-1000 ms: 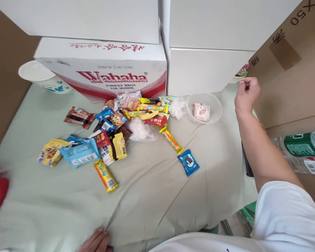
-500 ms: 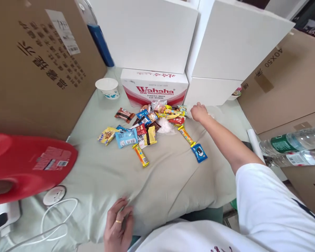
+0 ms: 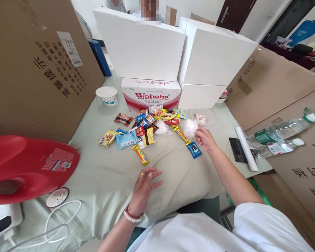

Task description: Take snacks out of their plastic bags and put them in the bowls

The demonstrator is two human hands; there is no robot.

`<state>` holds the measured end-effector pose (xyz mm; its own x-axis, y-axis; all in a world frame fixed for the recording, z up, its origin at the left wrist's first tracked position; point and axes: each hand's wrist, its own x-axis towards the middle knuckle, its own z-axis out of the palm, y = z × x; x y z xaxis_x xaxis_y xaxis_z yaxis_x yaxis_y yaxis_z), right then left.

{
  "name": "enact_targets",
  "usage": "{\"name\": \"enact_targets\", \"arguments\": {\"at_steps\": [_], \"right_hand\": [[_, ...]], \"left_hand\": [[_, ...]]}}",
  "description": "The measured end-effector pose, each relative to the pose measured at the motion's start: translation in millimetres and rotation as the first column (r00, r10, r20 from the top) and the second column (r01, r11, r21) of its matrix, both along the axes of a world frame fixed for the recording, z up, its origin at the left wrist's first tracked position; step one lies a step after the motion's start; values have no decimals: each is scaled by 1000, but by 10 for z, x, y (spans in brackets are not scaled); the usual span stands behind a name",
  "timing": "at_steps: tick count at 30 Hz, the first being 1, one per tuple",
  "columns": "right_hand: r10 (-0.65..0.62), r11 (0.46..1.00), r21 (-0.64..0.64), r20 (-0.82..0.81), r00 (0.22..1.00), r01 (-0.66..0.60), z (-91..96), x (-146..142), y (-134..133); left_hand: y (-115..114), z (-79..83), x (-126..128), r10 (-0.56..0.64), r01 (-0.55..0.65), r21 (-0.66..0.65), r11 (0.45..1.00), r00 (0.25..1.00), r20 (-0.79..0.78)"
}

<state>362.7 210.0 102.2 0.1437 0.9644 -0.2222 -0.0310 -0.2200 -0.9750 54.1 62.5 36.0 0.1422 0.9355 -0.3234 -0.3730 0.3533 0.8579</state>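
My right hand (image 3: 206,139) pinches the edge of a crumpled clear plastic bag (image 3: 190,128), at the right of the snack pile. A similar whitish plastic bundle (image 3: 162,128) lies among the wrapped snacks. Just below the held bag are a yellow snack bar (image 3: 182,135) and a small dark-blue packet (image 3: 194,149). My left hand (image 3: 145,187) is open above the cloth, fingers apart, holding nothing. Nearest to it lies another yellow bar (image 3: 140,155). Close by are a light-blue packet (image 3: 126,140) and a yellow-and-black packet (image 3: 149,135).
Behind the pile stands a Wahaba-style white carton (image 3: 151,94) below white boxes (image 3: 141,45). A paper cup (image 3: 106,96) is at the left back. A clear round dish (image 3: 208,115) holds a pinkish packet. A red jug (image 3: 28,168) and bottles (image 3: 275,133) flank the table.
My right hand has come back toward me, now with the crumpled plastic bag. My left hand has moved forward and right, its fingers spreading. The camera view has shifted.
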Motion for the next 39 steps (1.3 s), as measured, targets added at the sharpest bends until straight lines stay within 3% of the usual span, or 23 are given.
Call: {"name": "enact_targets", "arguments": {"at_steps": [2,6,9,13,15,18,20,22,24,25,27,28,29,30,32,34,35,37,39], "right_hand": [[27,999,21,88,996,-29,-202,-217,-323],[195,968,90,306,932,-232,-449,-603,-875],[204,977,35,115,972,-209,-513,-709,-1085],[52,993,-89,-252,966,-76,-542,-678,-1160],[75,992,-78,-271,960,-99,-556,-681,-1188],[224,973,-32,-96,970,-228,-578,-676,-1196],[286,958,-39,32,958,-284,-551,-580,-1107],[239,971,-31,156,959,-237,-448,-386,-881],[29,994,94,318,948,-62,-263,-161,-488],[-134,975,215,389,911,52,-152,-75,-234],[-461,842,488,426,779,231,57,-24,355],[-577,759,591,414,704,274,140,-72,661],[-634,713,643,420,649,281,200,-163,955],[-624,729,638,467,627,249,239,-284,1220],[-404,885,456,651,642,95,253,-548,1605],[-184,963,266,764,619,-42,195,-718,1739],[-152,966,246,787,598,-78,143,-739,1703],[-192,938,323,784,591,-124,13,-656,1446],[-145,918,349,735,663,-186,-121,-484,997]], "left_hand": [[197,91,263,-12,27,-102,994,989,145],[501,180,691,-15,60,-190,980,973,231],[607,130,821,-15,62,-188,980,971,240],[572,-6,818,5,32,-129,991,962,275],[522,-62,802,-7,34,-105,994,968,251],[477,-96,732,-14,28,-86,996,987,159],[469,-78,604,19,-8,-108,994,995,97],[445,-27,399,80,-70,-147,987,995,60],[368,38,143,150,-138,-155,978,986,67],[303,68,10,175,-161,-146,976,980,92],[129,104,-239,205,-183,-147,972,967,152],[26,104,-348,218,-192,-164,967,963,159],[-79,92,-444,229,-200,-192,961,962,146],[-182,70,-527,244,-217,-224,950,964,102],[-361,11,-650,283,-289,-275,917,957,-63],[-483,-37,-709,289,-342,-263,902,932,-219],[-518,-48,-711,276,-343,-241,908,922,-270],[-527,-46,-660,235,-305,-187,934,918,-320],[-451,-35,-551,206,-266,-140,954,918,-340]]}}
